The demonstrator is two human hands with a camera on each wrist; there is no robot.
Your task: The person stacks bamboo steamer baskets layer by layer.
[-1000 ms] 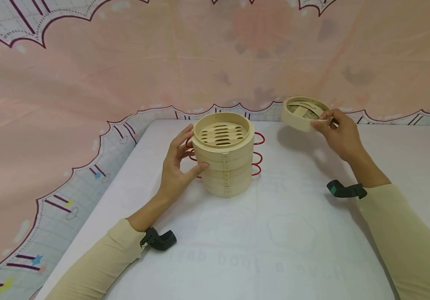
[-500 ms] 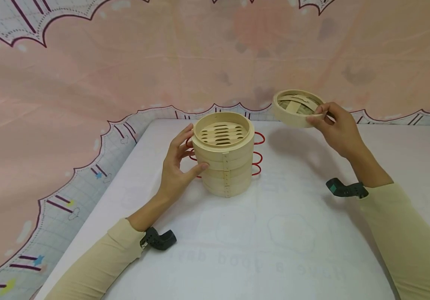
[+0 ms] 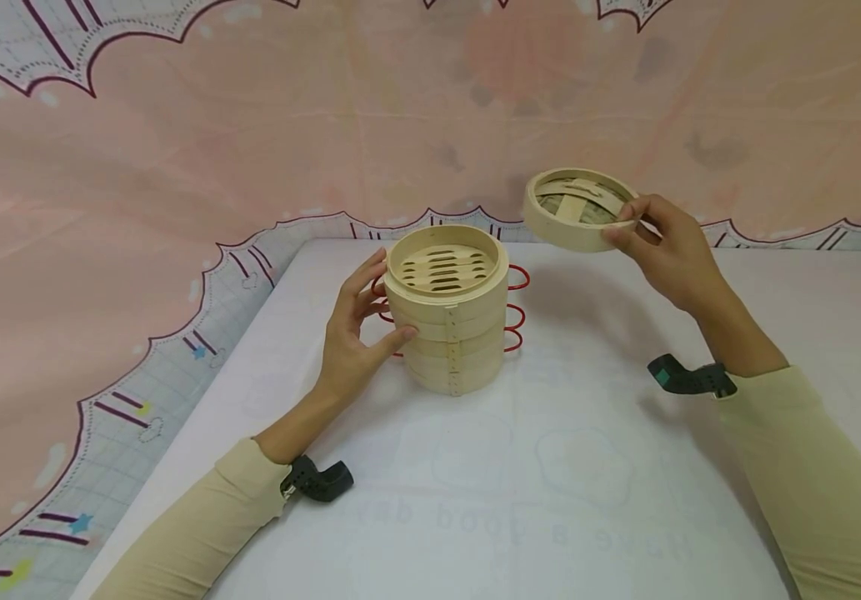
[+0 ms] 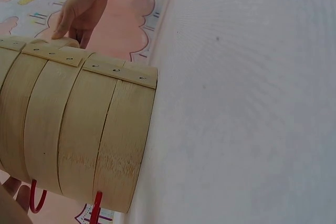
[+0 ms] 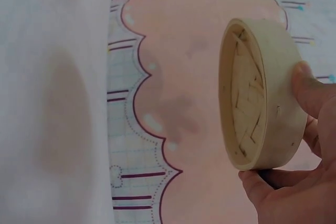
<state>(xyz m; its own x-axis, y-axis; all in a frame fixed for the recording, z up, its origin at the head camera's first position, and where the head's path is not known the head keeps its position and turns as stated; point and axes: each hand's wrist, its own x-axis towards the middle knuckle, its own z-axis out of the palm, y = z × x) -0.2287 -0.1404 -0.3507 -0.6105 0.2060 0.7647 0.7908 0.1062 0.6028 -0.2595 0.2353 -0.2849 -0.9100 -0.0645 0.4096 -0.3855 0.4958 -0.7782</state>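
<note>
A stack of bamboo steamer baskets point(image 3: 454, 354) stands upright on the table, slotted top open to view and red loop handles point(image 3: 518, 277) down both sides. My left hand point(image 3: 355, 329) holds the stack from the left, thumb on the front and fingers toward the back. In the left wrist view the basket walls point(image 4: 79, 129) fill the left side. Off to the upper right, raised above the table, is the round bamboo lid point(image 3: 568, 237), slightly tilted. My right hand point(image 3: 673, 254) pinches its right rim; the right wrist view shows the lid's woven inner face point(image 5: 248, 98).
White cloth with faint printing covers the table point(image 3: 588, 400). Behind it and along the left hangs a pink patterned cloth point(image 3: 250, 150). A black wrist device point(image 3: 321, 481) sits on each forearm.
My right hand has carried the lid leftward and a little upward, closer to the stack. The left hand and the stack stay where they were.
</note>
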